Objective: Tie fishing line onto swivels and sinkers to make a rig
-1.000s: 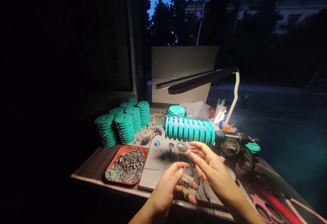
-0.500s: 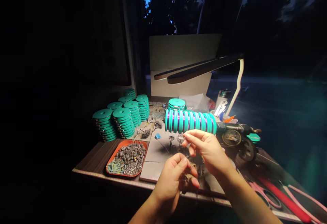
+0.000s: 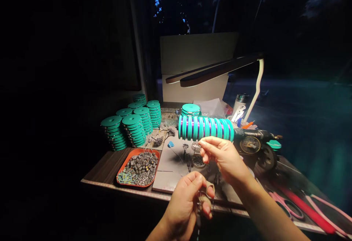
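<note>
My left hand [image 3: 187, 198] is low at the table's front edge, thumb and forefinger pinched together. A thin strand with small bits on it [image 3: 198, 221] dangles below those fingers. Tan wraps [image 3: 210, 187] cover some of its fingertips. Up and to the right, my right hand [image 3: 224, 156] pinches thumb against forefinger just under a row of teal spools [image 3: 206, 128]. What is in that pinch is too fine to make out. The spools sit side by side on a horizontal shaft, with purple line wound in them.
An orange tray [image 3: 137, 186] holds dark cylinders, small metal parts and green-yellow tubes. Stacks of teal spools [image 3: 132, 120] stand at the left. A lamp [image 3: 214, 73] hangs over the shaft machine [image 3: 254, 136]. Pink-handled scissors [image 3: 288, 204] lie at the right. Small round dishes [image 3: 198, 161] sit behind my hands.
My right hand has moved slightly right and up, my left slightly down and right, so they are a little farther apart. The view has shifted slightly.
</note>
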The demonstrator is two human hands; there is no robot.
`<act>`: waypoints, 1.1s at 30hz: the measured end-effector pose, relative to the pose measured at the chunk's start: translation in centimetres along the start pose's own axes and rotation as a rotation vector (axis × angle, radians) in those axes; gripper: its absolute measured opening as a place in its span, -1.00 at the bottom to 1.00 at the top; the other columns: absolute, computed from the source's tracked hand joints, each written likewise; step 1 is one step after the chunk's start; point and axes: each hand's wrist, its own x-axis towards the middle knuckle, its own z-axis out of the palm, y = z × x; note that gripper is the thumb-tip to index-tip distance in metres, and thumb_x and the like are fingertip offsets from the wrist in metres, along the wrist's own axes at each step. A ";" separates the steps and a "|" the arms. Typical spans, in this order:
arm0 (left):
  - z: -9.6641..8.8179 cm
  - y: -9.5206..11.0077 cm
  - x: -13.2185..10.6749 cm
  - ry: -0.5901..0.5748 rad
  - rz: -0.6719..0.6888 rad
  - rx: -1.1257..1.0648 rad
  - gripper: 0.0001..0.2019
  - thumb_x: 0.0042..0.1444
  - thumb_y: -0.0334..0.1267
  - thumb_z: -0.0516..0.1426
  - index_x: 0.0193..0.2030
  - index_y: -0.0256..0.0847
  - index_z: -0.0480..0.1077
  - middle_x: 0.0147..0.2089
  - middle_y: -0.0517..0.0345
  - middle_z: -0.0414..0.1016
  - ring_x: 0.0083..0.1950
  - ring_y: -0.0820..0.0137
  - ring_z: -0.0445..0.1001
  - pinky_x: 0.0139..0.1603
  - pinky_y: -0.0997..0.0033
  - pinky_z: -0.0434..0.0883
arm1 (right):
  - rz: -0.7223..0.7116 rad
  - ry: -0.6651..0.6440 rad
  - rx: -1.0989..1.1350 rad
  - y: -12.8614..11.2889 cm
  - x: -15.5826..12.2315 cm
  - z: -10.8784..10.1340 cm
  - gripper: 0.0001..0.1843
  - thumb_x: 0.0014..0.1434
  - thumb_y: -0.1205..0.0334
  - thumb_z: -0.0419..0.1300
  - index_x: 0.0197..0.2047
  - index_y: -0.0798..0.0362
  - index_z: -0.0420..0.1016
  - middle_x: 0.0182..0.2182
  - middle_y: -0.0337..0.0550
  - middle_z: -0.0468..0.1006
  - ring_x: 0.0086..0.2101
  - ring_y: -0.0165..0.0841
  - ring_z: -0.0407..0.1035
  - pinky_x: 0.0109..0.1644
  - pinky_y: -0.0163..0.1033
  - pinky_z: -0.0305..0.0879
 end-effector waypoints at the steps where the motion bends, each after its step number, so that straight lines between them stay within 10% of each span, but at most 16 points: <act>1: -0.1 -0.1 0.0 0.004 -0.005 -0.017 -0.78 0.16 -0.22 -0.03 -0.45 -0.28 0.25 -0.49 0.16 0.37 -0.70 0.64 0.22 -0.65 0.60 0.28 | 0.003 0.000 -0.005 0.0 0.0 0.0 -0.78 -0.16 0.08 0.30 -0.51 0.04 0.44 -0.65 -0.30 0.42 -0.66 -0.46 0.25 -0.58 -0.34 0.17; 10: -0.9 -0.4 -0.3 -0.052 -0.067 -0.085 -0.85 0.15 -0.36 -0.10 -0.35 -0.28 0.25 -0.46 0.05 0.43 -0.58 0.49 0.39 -0.49 0.43 0.37 | 0.045 -0.082 -0.120 0.2 -0.9 -1.0 -0.77 -0.06 0.05 0.24 -0.40 0.04 0.45 -0.54 -0.25 0.45 -0.58 -0.44 0.29 -0.50 -0.31 0.23; 18: -1.2 -0.5 -0.3 -0.091 -0.060 -0.022 -0.86 0.13 -0.35 -0.05 -0.27 -0.35 0.29 -0.48 0.07 0.41 -0.59 0.51 0.37 -0.49 0.46 0.36 | 0.064 -0.432 -0.358 0.7 -3.2 -2.0 -0.79 0.00 0.12 0.22 -0.51 0.10 0.41 -0.52 -0.27 0.36 -0.53 -0.46 0.25 -0.47 -0.35 0.18; 33: -1.5 -0.6 -0.1 -0.074 -0.042 -0.079 -0.78 -0.06 -0.25 0.22 -0.33 -0.34 0.34 -0.55 0.21 0.32 -0.67 0.71 0.08 -0.61 0.67 0.04 | 0.181 -0.427 -0.173 2.3 -3.3 -1.7 -0.76 0.05 0.09 0.18 -0.47 0.09 0.35 -0.59 -0.33 0.35 -0.58 -0.48 0.26 -0.47 -0.36 0.14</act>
